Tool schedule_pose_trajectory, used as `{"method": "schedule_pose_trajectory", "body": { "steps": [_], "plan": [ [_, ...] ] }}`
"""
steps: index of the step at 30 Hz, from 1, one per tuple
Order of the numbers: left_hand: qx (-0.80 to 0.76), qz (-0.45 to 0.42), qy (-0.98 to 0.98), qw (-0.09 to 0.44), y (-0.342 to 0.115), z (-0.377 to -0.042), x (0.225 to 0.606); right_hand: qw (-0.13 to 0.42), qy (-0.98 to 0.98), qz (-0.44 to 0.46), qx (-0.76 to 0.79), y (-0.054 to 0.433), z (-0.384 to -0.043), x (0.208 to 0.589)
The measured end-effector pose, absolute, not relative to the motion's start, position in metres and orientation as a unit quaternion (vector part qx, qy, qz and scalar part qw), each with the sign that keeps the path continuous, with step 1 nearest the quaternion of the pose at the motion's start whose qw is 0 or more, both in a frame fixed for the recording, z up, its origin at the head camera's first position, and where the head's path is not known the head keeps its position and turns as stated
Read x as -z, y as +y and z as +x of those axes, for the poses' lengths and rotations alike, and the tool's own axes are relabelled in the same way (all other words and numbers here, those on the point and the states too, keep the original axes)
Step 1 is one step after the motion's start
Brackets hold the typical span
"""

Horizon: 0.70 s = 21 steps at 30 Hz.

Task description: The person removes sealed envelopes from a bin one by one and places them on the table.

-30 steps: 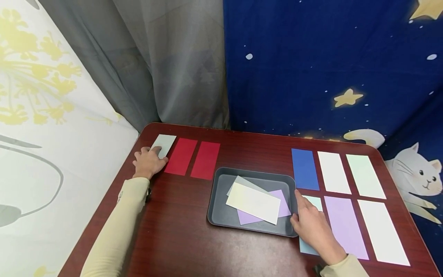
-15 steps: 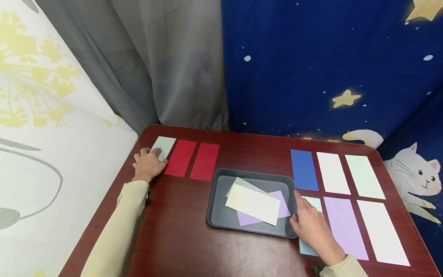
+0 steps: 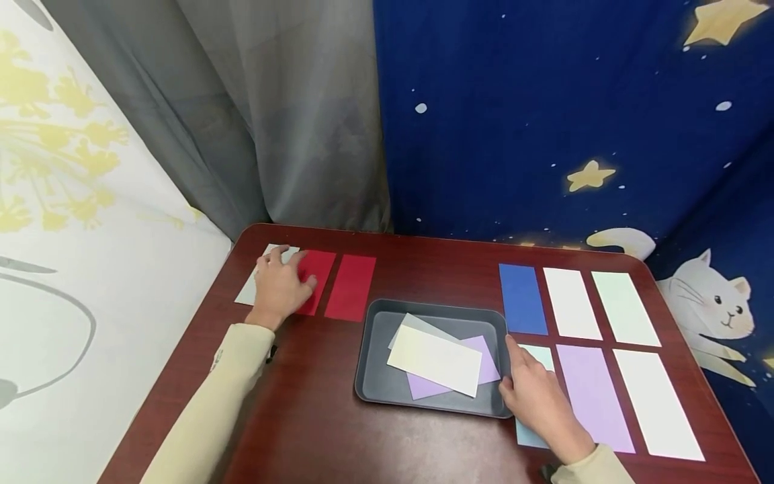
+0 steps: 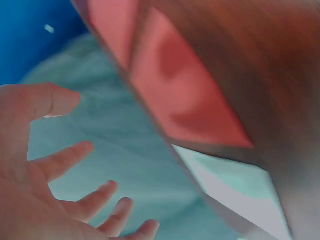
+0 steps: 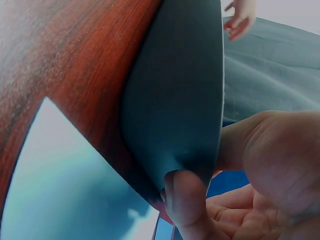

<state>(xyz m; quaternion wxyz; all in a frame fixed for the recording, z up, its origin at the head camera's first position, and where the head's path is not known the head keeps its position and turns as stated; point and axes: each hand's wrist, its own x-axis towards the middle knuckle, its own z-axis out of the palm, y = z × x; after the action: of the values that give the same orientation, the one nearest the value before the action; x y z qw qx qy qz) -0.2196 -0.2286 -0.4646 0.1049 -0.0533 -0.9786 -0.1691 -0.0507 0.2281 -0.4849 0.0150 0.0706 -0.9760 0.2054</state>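
In the head view my left hand (image 3: 281,286) hovers with fingers spread over the edge between a pale grey-green card (image 3: 248,292) and a red card (image 3: 317,265). The left wrist view shows these fingers (image 4: 70,155) apart from the cards and holding nothing. My right hand (image 3: 541,393) grips the right rim of a dark grey baking tray (image 3: 370,376). In the right wrist view, a curled finger (image 5: 187,197) presses the tray's outer wall, with another digit across the rim. Inside the tray, a cream card (image 3: 435,359) overlaps a grey card (image 3: 426,326) and a lilac card (image 3: 488,356).
A second red card (image 3: 351,288) lies left of the tray. Right of it are blue (image 3: 523,299), white (image 3: 573,302), pale green (image 3: 625,308), lilac (image 3: 595,396), another white (image 3: 659,403) and a light blue card (image 3: 532,433) partly under my right hand. Curtains (image 3: 314,134) hang behind the table (image 3: 314,417).
My left hand has come off the pale grey-green card and shifted right, toward the neighbouring red card. The right hand stays on the tray rim. The head view has turned slightly.
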Motion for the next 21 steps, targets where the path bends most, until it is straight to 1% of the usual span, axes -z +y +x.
{"method": "schedule_pose_trajectory", "body": {
  "steps": [3, 8, 15, 18, 21],
  "plan": [
    [0.180, -0.100, -0.972, 0.114, -0.204, -0.212, 0.456, 0.011, -0.977, 0.067, -0.204, 0.228, -0.051, 0.485],
    [0.219, -0.166, -0.956, 0.103, -0.163, -0.195, 0.445, 0.018, -0.975, 0.069, -0.208, 0.227, -0.051, 0.485],
    [0.236, -0.279, -0.926, 0.096, -0.119, -0.169, 0.445, 0.034, -0.974, 0.076, -0.208, 0.228, -0.051, 0.485],
    [0.223, -0.308, -0.921, 0.086, -0.104, -0.159, 0.447, 0.029, -0.975, 0.073, -0.208, 0.228, -0.050, 0.484],
    [0.206, -0.319, -0.922, 0.075, -0.094, -0.151, 0.451, 0.024, -0.975, 0.069, -0.209, 0.228, -0.049, 0.484]
  ]
}}
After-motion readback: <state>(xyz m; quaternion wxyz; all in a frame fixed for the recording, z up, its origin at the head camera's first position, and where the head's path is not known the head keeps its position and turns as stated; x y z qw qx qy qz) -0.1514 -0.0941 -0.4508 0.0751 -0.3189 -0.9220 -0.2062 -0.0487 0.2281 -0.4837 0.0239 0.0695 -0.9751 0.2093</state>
